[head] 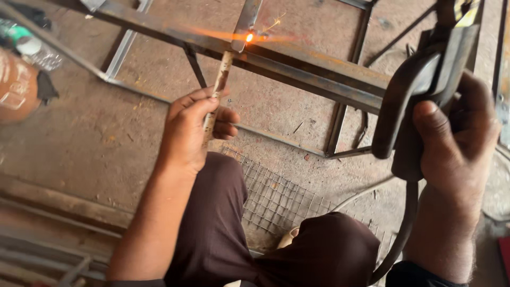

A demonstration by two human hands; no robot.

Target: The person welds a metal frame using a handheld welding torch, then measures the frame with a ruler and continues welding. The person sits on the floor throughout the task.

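My left hand (194, 130) grips a pale narrow stick (219, 82) that points up and away from me. Its far end rests against a long steel bar of the metal frame (319, 72), just below a glowing orange spot (248, 37) that throws a few sparks. An upright flat strip (248, 18) meets the bar at that spot. My right hand (459, 143) is closed around a black welding electrode holder (409, 101), raised to the right of the frame. A black cable (402, 234) hangs from the holder. The holder's tip is cut off by the top edge.
The frame lies on a dusty concrete floor (95, 143). A sheet of wire mesh (276, 196) sits under my knees, which are in dark brown trousers (223, 228). A plastic bottle (32, 45) and an orange round object (16, 87) lie far left. Metal bars (48, 255) run along the lower left.
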